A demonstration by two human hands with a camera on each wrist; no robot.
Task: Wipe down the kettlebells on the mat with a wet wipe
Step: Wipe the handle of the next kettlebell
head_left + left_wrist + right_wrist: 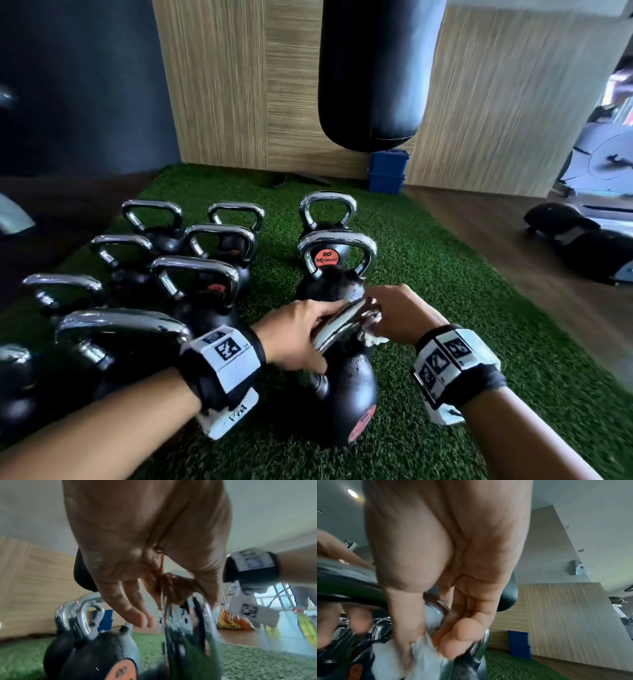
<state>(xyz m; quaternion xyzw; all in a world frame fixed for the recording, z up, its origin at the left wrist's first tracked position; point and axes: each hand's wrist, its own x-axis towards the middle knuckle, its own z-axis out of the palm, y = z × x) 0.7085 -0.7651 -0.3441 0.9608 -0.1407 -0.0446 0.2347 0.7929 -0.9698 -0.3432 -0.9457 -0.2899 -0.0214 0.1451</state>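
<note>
my left grip (pixel 297 337) is wrapped round the chrome handle (pixel 337 327) of the nearest kettlebell (pixel 346 394), which sits tilted on the green mat (pixel 445 260). my right grip (pixel 399 317) pinches the white wet wipe (pixel 371 329) against that handle. the other kettlebells (pixel 191 260) stand upright to my left and ahead.

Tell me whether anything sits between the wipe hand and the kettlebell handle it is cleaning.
Nothing visible does. The right hand presses the wet wipe straight onto the chrome handle of the nearest kettlebell, while the left hand grips the same handle beside it, not in its path.
</note>
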